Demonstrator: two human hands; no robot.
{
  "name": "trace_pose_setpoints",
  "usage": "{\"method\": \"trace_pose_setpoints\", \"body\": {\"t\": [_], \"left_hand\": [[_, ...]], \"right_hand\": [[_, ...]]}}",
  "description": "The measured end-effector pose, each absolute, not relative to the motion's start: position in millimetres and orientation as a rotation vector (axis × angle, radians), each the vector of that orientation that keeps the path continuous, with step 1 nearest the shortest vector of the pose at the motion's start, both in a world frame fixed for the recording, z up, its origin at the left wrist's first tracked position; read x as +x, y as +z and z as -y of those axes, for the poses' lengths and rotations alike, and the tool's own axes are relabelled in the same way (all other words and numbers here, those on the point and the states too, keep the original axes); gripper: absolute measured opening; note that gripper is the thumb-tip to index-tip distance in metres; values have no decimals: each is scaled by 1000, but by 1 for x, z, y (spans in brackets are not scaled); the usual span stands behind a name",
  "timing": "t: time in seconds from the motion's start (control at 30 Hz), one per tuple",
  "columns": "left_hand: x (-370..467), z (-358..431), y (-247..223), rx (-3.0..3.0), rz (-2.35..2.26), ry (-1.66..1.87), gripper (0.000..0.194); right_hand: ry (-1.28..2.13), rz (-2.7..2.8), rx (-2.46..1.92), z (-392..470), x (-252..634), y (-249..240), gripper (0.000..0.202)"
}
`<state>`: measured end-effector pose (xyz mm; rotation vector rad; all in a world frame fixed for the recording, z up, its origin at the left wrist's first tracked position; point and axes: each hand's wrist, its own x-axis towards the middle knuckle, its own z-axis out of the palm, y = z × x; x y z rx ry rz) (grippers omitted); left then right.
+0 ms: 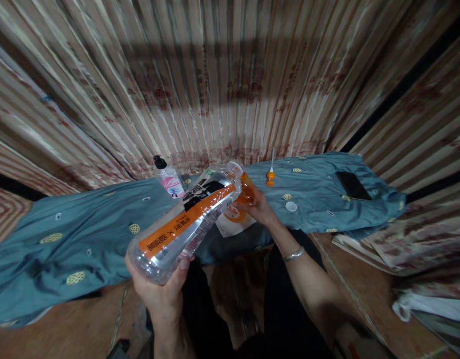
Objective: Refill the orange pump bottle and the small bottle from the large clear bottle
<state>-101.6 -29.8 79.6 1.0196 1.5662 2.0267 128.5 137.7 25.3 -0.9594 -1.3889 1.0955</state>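
My left hand (160,286) is wrapped round the base of a large clear plastic bottle (151,264) with an orange and black label. The bottle is tilted, its neck up and to the right. Around a smaller orange bottle (246,189) just beside that neck, my right hand (258,207) is closed; a silver bangle is on the wrist. Whether the two mouths touch cannot be made out. Below the right hand lies a white packet (233,224) with orange print, partly hidden. An orange pump top (270,177) with a thin tube stands to the right.
A blue-green patterned cloth (106,214) covers the long surface. On it are a clear bottle with a black cap and pink label (172,183), a white round cap (291,206) and a dark phone (353,185). Striped curtains (215,75) hang close behind and at both sides.
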Motion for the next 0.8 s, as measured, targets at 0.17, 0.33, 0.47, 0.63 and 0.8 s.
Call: {"method": "trace_pose_setpoints", "body": {"t": [0.17, 0.33, 0.47, 0.63, 0.8], "left_hand": [[-106, 31, 72, 1029, -1581, 2014, 92], [-107, 31, 72, 1018, -1564, 2015, 93], [-103, 30, 77, 997, -1540, 2027, 93], [-102, 30, 79, 989, -1536, 2028, 94], [-101, 30, 80, 978, -1527, 2028, 91]], "right_hand": [[1113, 1387, -953, -138, 129, 24, 83], [1109, 1388, -944, -138, 129, 23, 81], [1089, 1389, -967, -138, 129, 23, 82], [1089, 1411, -964, -138, 130, 23, 83], [1106, 1413, -948, -139, 131, 21, 83]]}}
